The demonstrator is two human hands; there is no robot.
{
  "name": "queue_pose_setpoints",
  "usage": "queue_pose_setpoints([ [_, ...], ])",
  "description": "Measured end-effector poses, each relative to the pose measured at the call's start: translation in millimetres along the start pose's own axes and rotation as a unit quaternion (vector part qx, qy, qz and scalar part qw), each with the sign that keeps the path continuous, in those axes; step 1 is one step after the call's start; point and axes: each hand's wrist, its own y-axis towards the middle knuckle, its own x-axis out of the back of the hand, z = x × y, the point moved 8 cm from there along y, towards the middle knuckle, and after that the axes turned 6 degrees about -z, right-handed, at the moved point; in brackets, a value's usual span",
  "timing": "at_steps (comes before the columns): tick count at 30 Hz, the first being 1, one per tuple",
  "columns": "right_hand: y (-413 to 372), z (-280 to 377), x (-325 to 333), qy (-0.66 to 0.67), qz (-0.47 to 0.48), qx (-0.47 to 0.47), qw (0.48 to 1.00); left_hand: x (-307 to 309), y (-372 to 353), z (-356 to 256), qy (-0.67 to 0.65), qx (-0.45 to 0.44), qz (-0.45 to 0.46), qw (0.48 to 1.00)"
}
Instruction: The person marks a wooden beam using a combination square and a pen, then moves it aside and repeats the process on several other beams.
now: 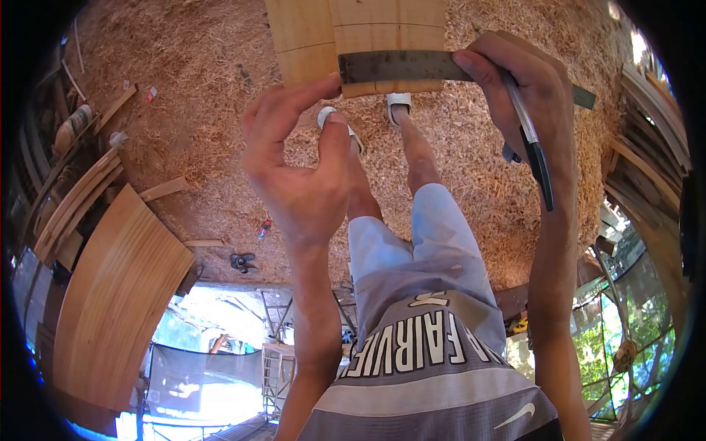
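A dark metal ruler (397,66) lies across the wooden board (390,22), close to the board's near edge. Thin dark lines cross the board's pale face. My right hand (526,88) grips the ruler near its right part, thumb on top, and the ruler's end sticks out beyond the hand. A pen (523,117) with a clear barrel and a black end is also held in that hand, pointing back along the wrist. My left hand (301,140) has thumb and index finger apart, the index fingertip touching the ruler's left end at the board.
Wood shavings (198,88) cover the ground. A wide curved wooden panel (118,301) stands at the left, with curved timber strips (81,195) behind it. More planks (651,169) are stacked at the right. A small dark object (242,262) lies on the shavings.
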Motion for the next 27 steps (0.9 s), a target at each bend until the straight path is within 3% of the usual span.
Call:
queue_pose_setpoints([
  [3,1,1,0,-0.001,0.001,-0.006,1.0,0,3,-4,0.022,0.004,-0.004,1.0],
  [5,0,0,0,0.0,0.002,-0.01,1.0,1,4,-4,0.053,0.061,-0.013,0.997],
  [15,0,0,1,0.0,0.0,0.004,1.0,-1,10,-10,0.118,0.043,-0.037,0.991],
  [17,0,2,0,-0.004,-0.002,0.017,1.0,-2,10,-6,0.097,0.117,-0.037,0.988],
  [24,0,-1,0,0.005,-0.008,0.003,1.0,-5,10,-6,0.1,0.125,-0.041,0.986],
  [27,0,0,1,-0.001,-0.006,-0.002,1.0,-3,11,-11,0.129,0.061,-0.05,0.988],
])
